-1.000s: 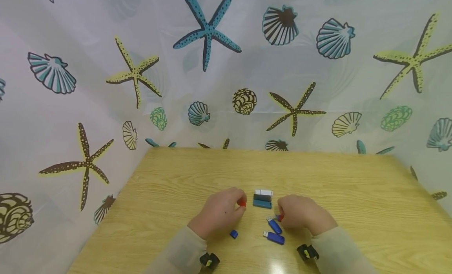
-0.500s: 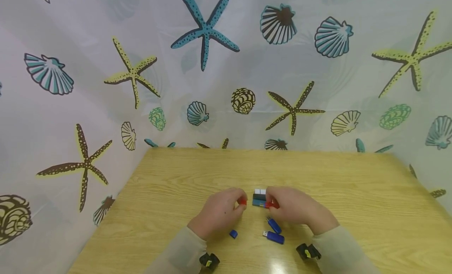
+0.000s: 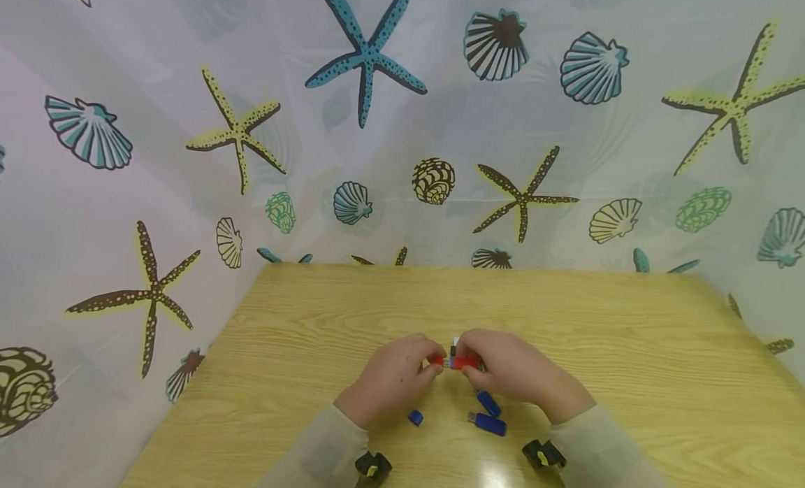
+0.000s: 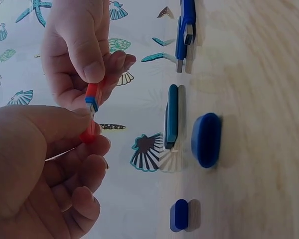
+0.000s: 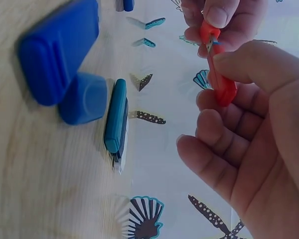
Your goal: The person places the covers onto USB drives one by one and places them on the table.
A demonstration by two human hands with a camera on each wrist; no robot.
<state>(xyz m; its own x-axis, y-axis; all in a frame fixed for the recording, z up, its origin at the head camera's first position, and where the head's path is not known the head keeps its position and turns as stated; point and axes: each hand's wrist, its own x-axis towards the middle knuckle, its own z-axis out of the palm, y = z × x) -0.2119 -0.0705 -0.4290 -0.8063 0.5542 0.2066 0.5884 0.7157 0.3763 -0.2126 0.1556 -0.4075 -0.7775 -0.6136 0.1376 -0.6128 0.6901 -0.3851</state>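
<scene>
In the head view my right hand (image 3: 512, 366) pinches a red USB stick (image 3: 465, 363) by its body, the plug pointing left. My left hand (image 3: 396, 376) pinches a small red cap (image 4: 89, 133) between thumb and fingers. Cap and stick are lined up end to end, with the metal plug (image 5: 209, 46) showing between them at the cap's mouth. A blue band (image 4: 91, 101) rings the base of the plug. Both hands hold these just above the table, in front of a row of sticks that the right hand mostly hides.
Two uncapped blue USB sticks (image 3: 488, 403) lie below the right hand. A blue cap (image 3: 416, 417) lies near the left wrist; another blue cap (image 4: 208, 141) shows in the left wrist view. A teal stick (image 5: 116, 117) lies beside dark and white ones. A shell-patterned curtain (image 3: 377, 215) surrounds the table.
My right hand has lifted the red stick from beside the blue ones and brought it up and left to the cap. The left hand has barely moved, still holding the cap.
</scene>
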